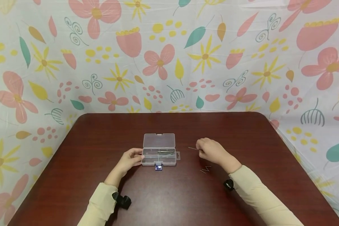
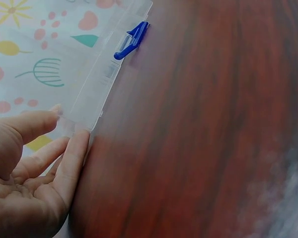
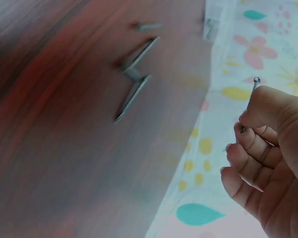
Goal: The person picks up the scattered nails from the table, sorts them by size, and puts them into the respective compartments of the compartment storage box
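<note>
A clear plastic compartment box point(image 1: 147, 163) lies on the table with its lid point(image 1: 159, 141) swung back and a blue latch point(image 1: 158, 168) at the front. My left hand point(image 1: 129, 159) holds the box's left end, thumb at the rim and fingers along the side wall. Several nails point(image 1: 165, 152) lie in the back right part of the box. To the right of the box, my right hand point(image 1: 213, 151) pinches a thin metal nail point(image 3: 256, 83) between thumb and forefinger, its head sticking out past the thumb. Below that hand, several loose nails point(image 3: 132, 101) lie on the wood in a zigzag.
The dark red-brown table point(image 1: 169, 201) has rounded far corners. Behind it hangs a flower-print cloth point(image 1: 164, 88). A black wrist camera point(image 1: 123, 201) sits on the left sleeve and another point(image 1: 229, 185) on the right.
</note>
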The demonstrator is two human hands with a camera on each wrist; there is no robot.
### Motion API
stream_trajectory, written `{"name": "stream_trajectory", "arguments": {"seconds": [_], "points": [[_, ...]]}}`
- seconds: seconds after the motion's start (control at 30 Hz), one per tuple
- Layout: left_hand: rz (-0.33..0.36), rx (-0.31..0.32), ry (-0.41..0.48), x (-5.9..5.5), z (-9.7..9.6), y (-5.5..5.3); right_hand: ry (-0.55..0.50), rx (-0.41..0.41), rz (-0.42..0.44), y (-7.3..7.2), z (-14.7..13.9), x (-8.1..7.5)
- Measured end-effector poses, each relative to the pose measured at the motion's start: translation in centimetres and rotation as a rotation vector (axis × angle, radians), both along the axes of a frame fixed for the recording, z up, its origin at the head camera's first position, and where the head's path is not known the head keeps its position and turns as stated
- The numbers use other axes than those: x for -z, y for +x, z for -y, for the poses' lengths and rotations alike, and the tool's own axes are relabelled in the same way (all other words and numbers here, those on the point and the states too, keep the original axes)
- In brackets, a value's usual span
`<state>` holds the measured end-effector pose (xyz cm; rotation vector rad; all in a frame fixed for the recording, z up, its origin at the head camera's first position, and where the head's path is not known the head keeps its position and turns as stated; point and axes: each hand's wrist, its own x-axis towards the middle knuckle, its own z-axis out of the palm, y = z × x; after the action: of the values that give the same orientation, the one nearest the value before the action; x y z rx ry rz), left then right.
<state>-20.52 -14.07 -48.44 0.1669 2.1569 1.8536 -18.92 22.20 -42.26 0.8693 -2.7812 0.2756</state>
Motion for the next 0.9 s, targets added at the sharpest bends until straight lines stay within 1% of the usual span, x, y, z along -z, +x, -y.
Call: {"name": "stream_trajectory", "arguments": {"seconds": [0.17, 0.27, 0.5, 0.9], "points": [[0.003, -0.001, -0.003, 0.0, 0.1, 0.0, -0.029, -0.063, -0.057, -0.1, 1.5, -0.2], [0.005, -0.002, -0.001, 0.0, 0.1, 0.1, -0.048, -0.085, -0.082, -0.2, 2.4, -0.2], [0.003, 0.001, 0.011, 0.1, 0.0, 0.1, -0.035, -0.096, -0.072, -0.4, 4.6, 0.0], [-0.005, -0.008, -0.002, -0.1, -0.1, 0.1, -0.034, -0.146, -0.115, -1.2, 7.7, 1.1]]}}
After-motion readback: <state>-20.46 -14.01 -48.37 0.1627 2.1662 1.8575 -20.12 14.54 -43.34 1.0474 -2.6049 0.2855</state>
